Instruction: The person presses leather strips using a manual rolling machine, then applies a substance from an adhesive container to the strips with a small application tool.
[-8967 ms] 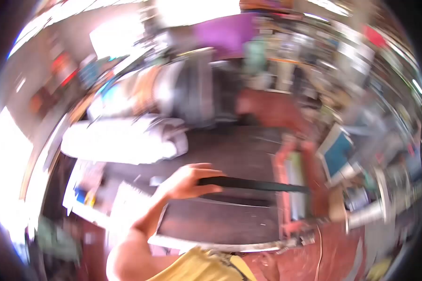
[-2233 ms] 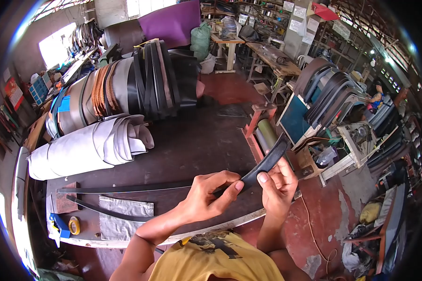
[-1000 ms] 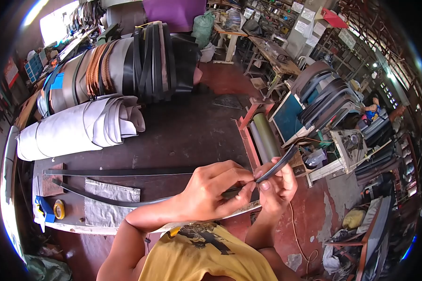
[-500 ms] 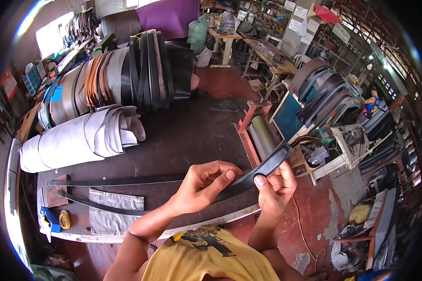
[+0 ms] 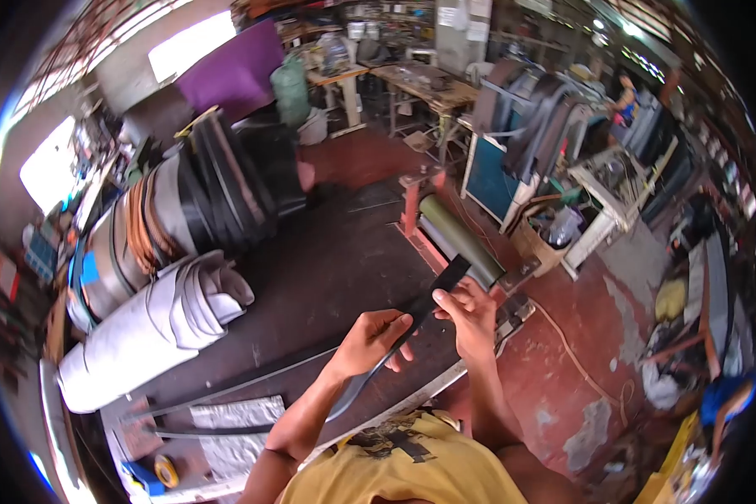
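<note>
A long dark leather-like strap (image 5: 428,304) runs between my hands, its end raised in front of the roller machine. My right hand (image 5: 469,317) pinches it just below that end, thumb on top and fingers underneath. Farther back along the strap, my left hand (image 5: 373,343) grips it with the thumb over it. Behind the left hand, two narrow lengths trail left over the dark table (image 5: 336,252), one sagging near its front edge. The roller machine (image 5: 466,239), with a green roller in a red frame, stands just beyond the strap end.
A pale rolled sheet (image 5: 155,332) and a big strap-bound roll (image 5: 189,197) lie along the table's left. A grey cloth (image 5: 239,433), a tape roll (image 5: 166,471) and a blue object (image 5: 143,479) are near the front-left corner. Straps (image 5: 533,118) hang over a rack at right.
My view has turned. My right hand has brought the strap's end up to the rollers, and my left hand has closed on the strap where its fingers were loosely curled before.
</note>
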`<action>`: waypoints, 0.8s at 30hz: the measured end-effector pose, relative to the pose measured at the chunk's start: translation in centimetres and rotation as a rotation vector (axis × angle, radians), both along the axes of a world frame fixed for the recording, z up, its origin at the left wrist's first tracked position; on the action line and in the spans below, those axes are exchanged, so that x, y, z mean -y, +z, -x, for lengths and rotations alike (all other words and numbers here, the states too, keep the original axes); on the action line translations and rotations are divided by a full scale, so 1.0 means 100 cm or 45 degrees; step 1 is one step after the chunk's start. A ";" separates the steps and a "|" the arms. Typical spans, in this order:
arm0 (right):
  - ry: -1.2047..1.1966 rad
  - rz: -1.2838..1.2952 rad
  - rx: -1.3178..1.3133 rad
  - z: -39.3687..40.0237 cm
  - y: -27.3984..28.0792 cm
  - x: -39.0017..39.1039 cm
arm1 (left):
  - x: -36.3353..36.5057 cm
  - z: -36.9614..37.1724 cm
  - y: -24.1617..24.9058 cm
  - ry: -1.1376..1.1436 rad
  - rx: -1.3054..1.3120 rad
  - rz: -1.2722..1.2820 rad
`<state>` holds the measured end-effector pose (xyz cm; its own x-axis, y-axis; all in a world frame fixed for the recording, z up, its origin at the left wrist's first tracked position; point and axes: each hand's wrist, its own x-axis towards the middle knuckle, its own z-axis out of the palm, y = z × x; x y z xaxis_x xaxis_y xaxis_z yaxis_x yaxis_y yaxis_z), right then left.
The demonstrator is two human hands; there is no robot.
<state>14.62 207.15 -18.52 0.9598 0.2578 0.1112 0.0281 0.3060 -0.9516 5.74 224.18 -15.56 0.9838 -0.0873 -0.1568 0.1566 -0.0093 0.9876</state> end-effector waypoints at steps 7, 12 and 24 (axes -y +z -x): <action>0.070 0.120 -0.501 -0.020 -0.127 0.037 | -0.012 -0.074 -0.096 -0.260 -0.386 0.034; -0.123 -0.201 -0.471 -0.005 -0.211 0.102 | -0.005 -0.124 -0.146 -0.324 -0.567 0.214; 0.111 1.693 -0.501 -0.013 -0.348 0.225 | 0.019 -0.177 -0.211 -0.281 -0.653 0.144</action>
